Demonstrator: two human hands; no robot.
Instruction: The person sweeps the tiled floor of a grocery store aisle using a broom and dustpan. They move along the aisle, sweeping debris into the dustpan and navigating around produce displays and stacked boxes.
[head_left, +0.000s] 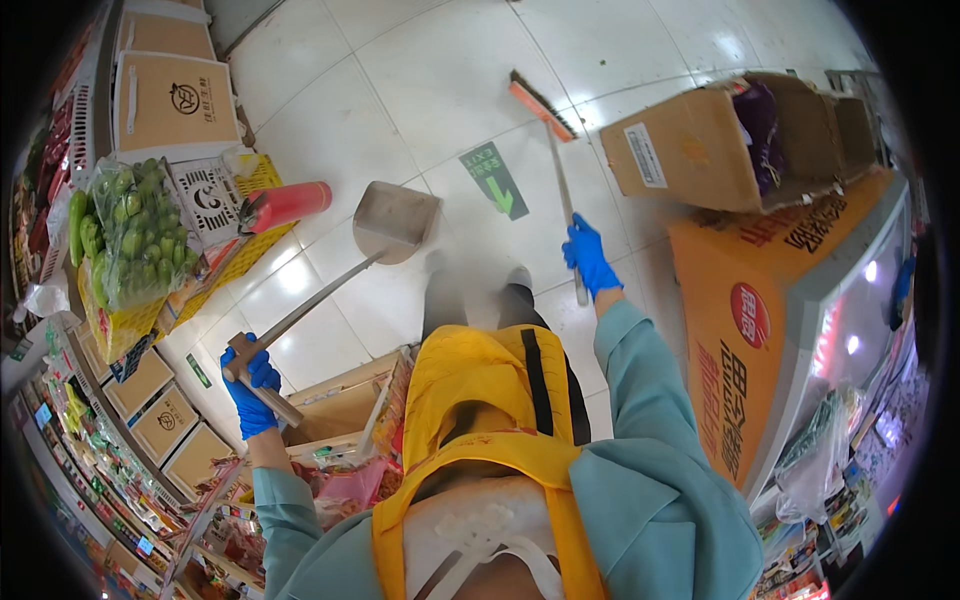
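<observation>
My left hand (253, 382), in a blue glove, is shut on the T-shaped handle of a long-handled dustpan (396, 223). The pan rests on the tiled floor ahead, left of my feet. In a matching blue glove, my right hand (589, 255) grips the pole of a broom (541, 109). Its orange head with dark bristles lies beyond the hand, near the top middle of the view. Between dustpan and broom head, a green floor sign (495, 180) with an arrow is fixed to the tiles.
On the left, a red fire extinguisher (289, 206) stands by a yellow crate (259, 251) and bagged green vegetables (139, 232). An open cardboard box (675, 150) is at the right, beside an orange display stand (720, 300). A wooden bin (337, 397) is near my left leg.
</observation>
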